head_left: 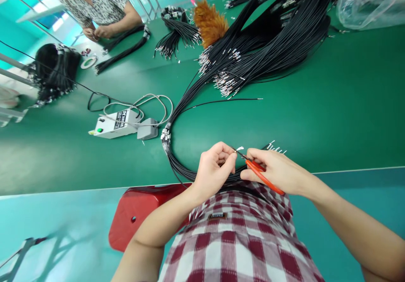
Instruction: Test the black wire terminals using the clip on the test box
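My left hand [215, 168] is closed in a pinch at the edge of the table, on what looks like the end of a thin black cable with a white tip [240, 148] showing. In my right hand [281, 170] is a pair of orange-handled scissors [264, 176]. Their dark blades point left and reach the fingertips of my left hand, close to the white tip. Whether the blades touch the cable is too small to tell. A bundle of black cables [183, 170] curves round under both hands, and its stripped ends [275, 147] stick out beyond my right hand.
A large heap of black cables [278, 54] lies at the back beside an orange duster [210, 22] and a clear plastic bag [373, 3]. At left stand a white box with a green button [115, 123] and a grey adapter [147, 129]. A co-worker's hands [101, 32] are across the table.
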The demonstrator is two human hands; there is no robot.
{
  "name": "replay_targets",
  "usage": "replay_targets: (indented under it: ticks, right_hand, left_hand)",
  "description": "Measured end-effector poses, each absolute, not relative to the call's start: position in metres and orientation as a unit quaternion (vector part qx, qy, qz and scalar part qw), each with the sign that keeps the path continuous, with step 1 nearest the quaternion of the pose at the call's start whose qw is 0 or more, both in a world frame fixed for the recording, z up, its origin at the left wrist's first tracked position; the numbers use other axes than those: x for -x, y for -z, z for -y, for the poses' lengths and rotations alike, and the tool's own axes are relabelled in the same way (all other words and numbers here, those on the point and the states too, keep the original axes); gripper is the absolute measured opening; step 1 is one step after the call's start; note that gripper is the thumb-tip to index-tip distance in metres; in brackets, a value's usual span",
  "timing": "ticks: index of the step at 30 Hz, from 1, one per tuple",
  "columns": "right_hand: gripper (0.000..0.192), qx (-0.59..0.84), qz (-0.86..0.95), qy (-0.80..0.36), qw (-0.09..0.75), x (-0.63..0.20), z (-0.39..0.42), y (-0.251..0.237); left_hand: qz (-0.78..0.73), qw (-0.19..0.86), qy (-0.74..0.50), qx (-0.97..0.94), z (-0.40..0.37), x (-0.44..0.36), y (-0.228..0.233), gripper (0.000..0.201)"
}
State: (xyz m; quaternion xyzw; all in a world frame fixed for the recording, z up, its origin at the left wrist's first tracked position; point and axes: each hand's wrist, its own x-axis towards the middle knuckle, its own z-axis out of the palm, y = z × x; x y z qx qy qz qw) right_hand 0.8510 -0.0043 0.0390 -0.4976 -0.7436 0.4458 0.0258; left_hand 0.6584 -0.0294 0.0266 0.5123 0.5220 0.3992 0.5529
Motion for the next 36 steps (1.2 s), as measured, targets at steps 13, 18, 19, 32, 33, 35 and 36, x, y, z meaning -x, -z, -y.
replay_targets:
  ticks: [13,18,19,32,33,35,36]
  right_hand:
    - [0.045,0.509,0.702,-0.495,0.051,-0.864,0.012,-0.019]
    - [0.043,0.514,0.723,-0.456,0.069,-0.853,0.013,-0.026]
    - [0.04,0.512,0.729,-0.449,0.073,-0.852,0.013,-0.027]
    - [0.039,0.478,0.472,-0.591,0.447,-0.822,0.012,-0.01]
    - [0.039,0.481,0.46,-0.59,0.457,-0.82,0.013,-0.01]
    - [0.039,0.484,0.444,-0.59,0.469,-0.818,0.013,-0.01]
    - [0.039,0.483,0.439,-0.593,0.471,-0.817,0.014,-0.01]
  left_hand:
    - [-0.529,0.602,-0.426,-0.42,0.025,-0.661,-0.028,0.036]
    - [-0.528,0.584,-0.443,-0.429,0.022,-0.658,-0.032,0.036]
    - [-0.529,0.582,-0.443,-0.43,0.022,-0.658,-0.032,0.036]
    - [-0.529,0.523,-0.435,-0.507,0.037,-0.666,-0.016,0.025]
    - [-0.533,0.511,-0.434,-0.517,0.037,-0.666,-0.016,0.024]
    - [-0.539,0.485,-0.431,-0.536,0.037,-0.667,-0.017,0.023]
    - [-0.542,0.473,-0.429,-0.546,0.037,-0.667,-0.017,0.022]
